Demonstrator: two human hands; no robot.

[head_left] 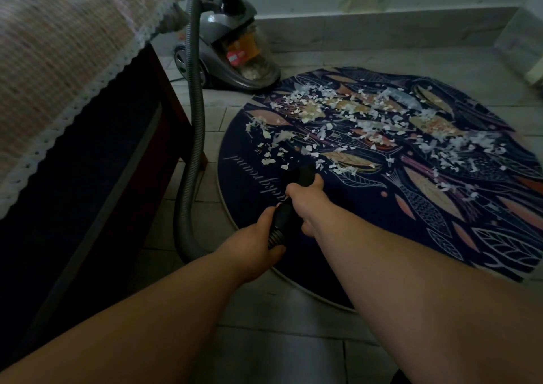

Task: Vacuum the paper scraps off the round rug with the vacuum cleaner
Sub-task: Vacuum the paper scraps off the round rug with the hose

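Observation:
A dark round rug (405,216) with a fish and leaf pattern lies on the tiled floor. White paper scraps (346,113) are strewn over its far and middle parts. My right hand (308,200) grips the front of the black vacuum nozzle (299,175), whose mouth sits on the rug at the near edge of the scraps. My left hand (258,242) grips the ribbed rear end of the same handle. The grey hose (194,119) runs from it up to the grey canister vacuum cleaner (232,48) standing behind the rug.
A bed with a patterned cover and lace trim (67,69) and a dark wooden frame stands at the left, close to the hose. A wall with a tiled skirting (382,28) runs behind the rug. A pale object (529,42) is at the far right.

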